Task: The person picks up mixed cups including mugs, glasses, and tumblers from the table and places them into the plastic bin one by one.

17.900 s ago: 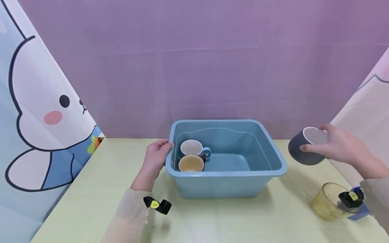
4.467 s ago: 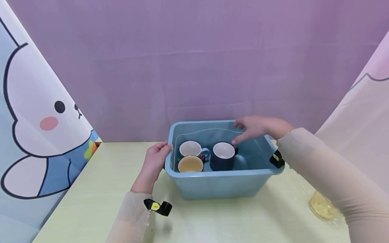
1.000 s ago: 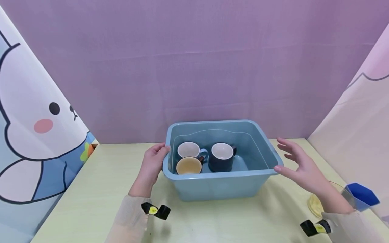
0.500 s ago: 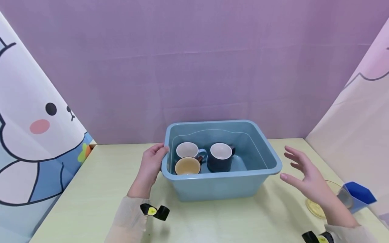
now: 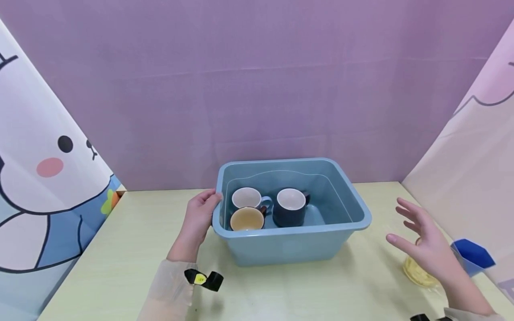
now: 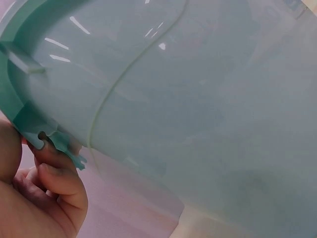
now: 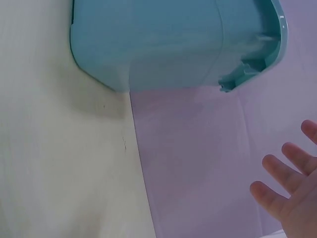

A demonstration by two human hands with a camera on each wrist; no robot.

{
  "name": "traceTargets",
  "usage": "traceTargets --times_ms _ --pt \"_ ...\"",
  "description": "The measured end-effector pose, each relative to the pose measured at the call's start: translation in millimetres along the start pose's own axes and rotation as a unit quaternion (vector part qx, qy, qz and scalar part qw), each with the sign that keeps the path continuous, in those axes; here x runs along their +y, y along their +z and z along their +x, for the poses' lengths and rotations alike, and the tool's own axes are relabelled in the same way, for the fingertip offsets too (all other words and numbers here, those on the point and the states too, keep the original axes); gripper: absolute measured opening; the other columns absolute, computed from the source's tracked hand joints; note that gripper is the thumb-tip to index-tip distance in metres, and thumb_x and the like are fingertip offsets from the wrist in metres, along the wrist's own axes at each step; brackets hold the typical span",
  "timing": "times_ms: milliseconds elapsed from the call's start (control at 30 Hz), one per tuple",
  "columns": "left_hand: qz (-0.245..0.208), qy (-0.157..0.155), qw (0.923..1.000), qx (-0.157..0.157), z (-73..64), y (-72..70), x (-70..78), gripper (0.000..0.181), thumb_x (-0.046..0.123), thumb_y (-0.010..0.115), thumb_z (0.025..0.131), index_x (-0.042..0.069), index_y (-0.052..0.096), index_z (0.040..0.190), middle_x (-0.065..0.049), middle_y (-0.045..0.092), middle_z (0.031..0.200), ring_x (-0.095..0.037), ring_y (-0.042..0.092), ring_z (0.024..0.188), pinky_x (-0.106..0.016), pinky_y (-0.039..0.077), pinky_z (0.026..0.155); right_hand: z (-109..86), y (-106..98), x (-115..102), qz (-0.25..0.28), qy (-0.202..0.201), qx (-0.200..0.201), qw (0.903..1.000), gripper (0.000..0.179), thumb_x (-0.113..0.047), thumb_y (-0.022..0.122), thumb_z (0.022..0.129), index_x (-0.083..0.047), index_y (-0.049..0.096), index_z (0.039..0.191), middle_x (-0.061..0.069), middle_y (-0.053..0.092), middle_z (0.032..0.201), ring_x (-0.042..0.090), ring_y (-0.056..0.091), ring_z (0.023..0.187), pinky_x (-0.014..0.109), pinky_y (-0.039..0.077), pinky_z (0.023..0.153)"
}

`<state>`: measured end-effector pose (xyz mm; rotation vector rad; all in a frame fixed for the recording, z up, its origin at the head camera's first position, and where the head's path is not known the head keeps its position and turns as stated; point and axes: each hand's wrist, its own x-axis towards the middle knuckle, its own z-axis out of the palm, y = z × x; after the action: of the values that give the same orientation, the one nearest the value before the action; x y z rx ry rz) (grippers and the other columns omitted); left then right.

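Observation:
A blue plastic tub (image 5: 281,248) stands on the table, and my left hand (image 5: 197,216) grips its left rim. In the left wrist view, the curled fingers (image 6: 62,186) hold the rim from outside. Inside the tub, three mugs stand upright: a light-blue-handled one with a white inside (image 5: 246,197), one with a tan inside (image 5: 247,219), and a dark navy one (image 5: 289,216). To the tub's right, my right hand (image 5: 431,247) hovers with fingers spread, holding nothing. It partly hides a clear yellow glass (image 5: 418,273). The right wrist view shows its fingers (image 7: 282,173) apart from the tub.
Behind the yellow glass, at the table's right edge, is a blue angular cup (image 5: 474,254). A purple cloth (image 5: 281,89) hangs right behind the tub. Printed curtains (image 5: 44,187) border the table (image 5: 120,249) on both sides.
The dark navy mug, in my right hand in the oldest frame, now stands in the tub. My right hand has since drawn back rightward from the tub toward the yellow glass. The left hand keeps its grip.

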<state>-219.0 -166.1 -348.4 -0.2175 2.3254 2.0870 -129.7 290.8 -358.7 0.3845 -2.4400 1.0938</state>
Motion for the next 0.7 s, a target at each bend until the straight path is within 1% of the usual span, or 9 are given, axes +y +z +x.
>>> traceTargets --times_ms 133,200,333,467,700 --pt "0.0 0.0 1.0 0.0 -0.1 -0.4 0.1 0.041 0.031 0.048 0.097 0.008 0.054 0.131 -0.019 0.06 0.121 -0.021 0.065 0.091 -0.03 0.056 0.078 -6.3 -5.1 1.9 -0.021 0.024 0.005 0.9995 0.085 0.0 0.073 0.077 -0.017 0.029 0.148 -0.032 0.036 0.133 -0.021 0.036 0.113 -0.002 0.03 0.085" --pt "0.0 0.001 1.0 0.001 0.4 -0.4 -0.5 0.041 0.031 0.048 0.097 0.008 0.054 0.131 -0.018 0.06 0.121 -0.021 0.065 0.091 -0.03 0.056 0.078 -9.3 -7.3 3.5 -0.026 0.03 0.011 0.9991 0.086 -0.001 0.073 0.077 -0.018 0.028 0.149 -0.032 0.036 0.134 -0.021 0.035 0.115 -0.002 0.029 0.085" --pt "-0.001 0.006 1.0 0.001 1.1 -0.6 -2.9 0.041 0.03 0.048 0.097 0.008 0.054 0.13 -0.019 0.061 0.12 -0.021 0.066 0.09 -0.03 0.056 0.077 -15.0 -10.8 8.6 -0.028 0.051 0.022 0.9981 0.087 -0.002 0.073 0.078 -0.021 0.027 0.149 -0.027 0.033 0.142 -0.022 0.033 0.116 -0.003 0.027 0.085" --pt "-0.003 0.009 1.0 0.001 1.1 -0.9 -4.3 0.041 0.03 0.048 0.097 0.007 0.054 0.13 -0.019 0.061 0.118 -0.02 0.067 0.088 -0.03 0.056 0.076 -20.8 -14.0 15.0 -0.043 0.076 0.037 0.9955 0.087 -0.006 0.074 0.079 -0.026 0.027 0.149 -0.022 0.028 0.148 -0.023 0.031 0.116 -0.005 0.024 0.086" --pt "-0.006 0.006 1.0 0.001 1.1 -0.6 -3.2 0.041 0.031 0.048 0.097 0.008 0.055 0.13 -0.019 0.061 0.119 -0.019 0.067 0.088 -0.029 0.056 0.077 -31.6 -20.9 28.4 -0.065 0.1 0.062 0.991 0.086 -0.011 0.074 0.079 -0.03 0.027 0.148 -0.024 0.029 0.145 -0.025 0.03 0.113 -0.007 0.021 0.085"
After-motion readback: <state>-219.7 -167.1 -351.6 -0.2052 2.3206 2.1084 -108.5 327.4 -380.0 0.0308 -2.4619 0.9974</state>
